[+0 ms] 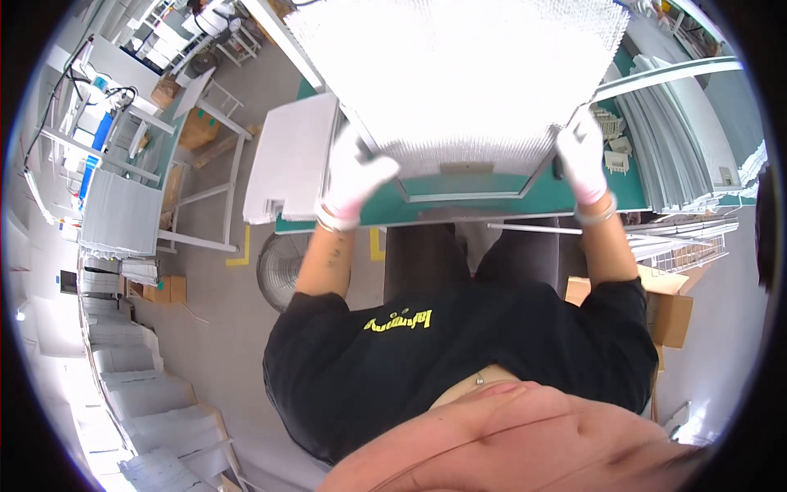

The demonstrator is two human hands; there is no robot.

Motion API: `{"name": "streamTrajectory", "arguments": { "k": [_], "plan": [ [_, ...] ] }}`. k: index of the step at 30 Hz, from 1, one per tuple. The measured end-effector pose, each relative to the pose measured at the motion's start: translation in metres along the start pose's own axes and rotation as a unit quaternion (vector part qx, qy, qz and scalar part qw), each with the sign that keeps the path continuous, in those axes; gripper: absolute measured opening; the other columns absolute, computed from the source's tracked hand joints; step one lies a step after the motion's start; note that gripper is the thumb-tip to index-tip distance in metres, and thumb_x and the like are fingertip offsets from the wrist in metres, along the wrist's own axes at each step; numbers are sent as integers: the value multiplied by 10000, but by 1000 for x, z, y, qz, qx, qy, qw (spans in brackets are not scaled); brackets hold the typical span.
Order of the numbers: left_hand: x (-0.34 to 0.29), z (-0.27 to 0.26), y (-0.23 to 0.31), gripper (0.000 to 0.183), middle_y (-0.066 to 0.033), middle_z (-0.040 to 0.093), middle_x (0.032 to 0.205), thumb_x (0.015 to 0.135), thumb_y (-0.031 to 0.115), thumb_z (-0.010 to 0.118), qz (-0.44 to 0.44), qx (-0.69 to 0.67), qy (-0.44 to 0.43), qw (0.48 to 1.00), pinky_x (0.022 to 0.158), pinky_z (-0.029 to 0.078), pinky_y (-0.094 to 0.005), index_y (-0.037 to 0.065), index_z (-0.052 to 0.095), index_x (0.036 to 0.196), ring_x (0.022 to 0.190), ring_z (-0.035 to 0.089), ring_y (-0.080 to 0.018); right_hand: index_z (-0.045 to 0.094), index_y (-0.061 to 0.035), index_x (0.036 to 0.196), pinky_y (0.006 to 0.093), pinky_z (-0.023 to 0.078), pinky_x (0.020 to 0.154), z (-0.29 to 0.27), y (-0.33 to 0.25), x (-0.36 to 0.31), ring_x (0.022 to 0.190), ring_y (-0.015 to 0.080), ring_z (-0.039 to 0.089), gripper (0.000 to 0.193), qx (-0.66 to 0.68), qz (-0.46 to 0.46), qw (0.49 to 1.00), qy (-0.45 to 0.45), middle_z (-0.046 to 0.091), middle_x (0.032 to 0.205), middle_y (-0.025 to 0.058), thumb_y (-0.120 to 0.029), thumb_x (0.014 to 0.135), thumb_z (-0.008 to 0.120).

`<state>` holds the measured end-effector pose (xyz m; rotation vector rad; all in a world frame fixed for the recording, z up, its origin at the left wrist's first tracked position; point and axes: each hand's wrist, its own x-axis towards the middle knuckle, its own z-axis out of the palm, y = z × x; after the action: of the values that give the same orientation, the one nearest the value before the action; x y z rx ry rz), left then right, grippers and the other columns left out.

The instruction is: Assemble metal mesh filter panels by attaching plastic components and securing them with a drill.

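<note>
A large, glaring white panel with a finely ribbed surface lies in front of me over a green-topped table. A thin pale frame edges its near side, and a small tan label-like patch shows just inside. My left hand, in a white glove, grips the panel's left side, with its thumb stretched inward over the frame. On the opposite side my gloved right hand closes round the edge. Beside its fingers is a small dark object I cannot make out. Glare hides the panel's detail.
White flat sheets are stacked left of the panel. Pale plastic parts and upright grey sheets occupy the table's right. A round floor fan stands below left; cardboard boxes sit at lower right.
</note>
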<state>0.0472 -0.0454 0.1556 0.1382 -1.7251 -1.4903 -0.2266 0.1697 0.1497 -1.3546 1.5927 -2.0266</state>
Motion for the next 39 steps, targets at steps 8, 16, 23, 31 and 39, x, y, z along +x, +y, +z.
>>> {"name": "streamTrajectory", "arguments": {
  "k": [8,16,23,31,39],
  "plan": [
    [0,17,-2,116,34,562,739,858,-46,671,116,111,127,979,583,406,-212,25,582,835,661,487,-37,676,-5,906,219,454,654,17,-17,13,712,47,557,105,-55,-25,996,69,654,785,-16,-102,888,714],
    [-52,22,-61,317,-83,694,1062,863,89,728,0,53,145,988,882,497,-308,-52,643,1134,969,631,-148,673,18,1075,250,493,764,16,50,-43,821,72,592,205,37,91,994,55,690,936,15,-116,921,689],
    [-7,-29,2,519,-107,623,1245,810,71,776,163,201,0,966,850,502,-273,-43,571,1273,1068,601,-154,638,-31,1072,264,458,688,-8,-12,26,769,99,552,164,-104,11,994,18,622,877,-12,-111,928,640],
    [-37,11,22,372,-160,630,1256,932,161,639,195,208,-13,958,917,518,-389,-9,620,1262,1051,630,-245,632,16,1009,294,464,623,-20,-17,0,732,153,597,191,-259,-153,953,-41,661,895,91,-170,978,607],
    [-33,14,-4,465,-164,605,1248,778,160,727,10,106,-455,884,966,472,-455,43,620,1214,1162,578,-367,429,-153,587,261,439,444,-26,-45,-51,580,111,595,399,72,-321,888,-322,593,657,35,-213,972,512]
  ]
}}
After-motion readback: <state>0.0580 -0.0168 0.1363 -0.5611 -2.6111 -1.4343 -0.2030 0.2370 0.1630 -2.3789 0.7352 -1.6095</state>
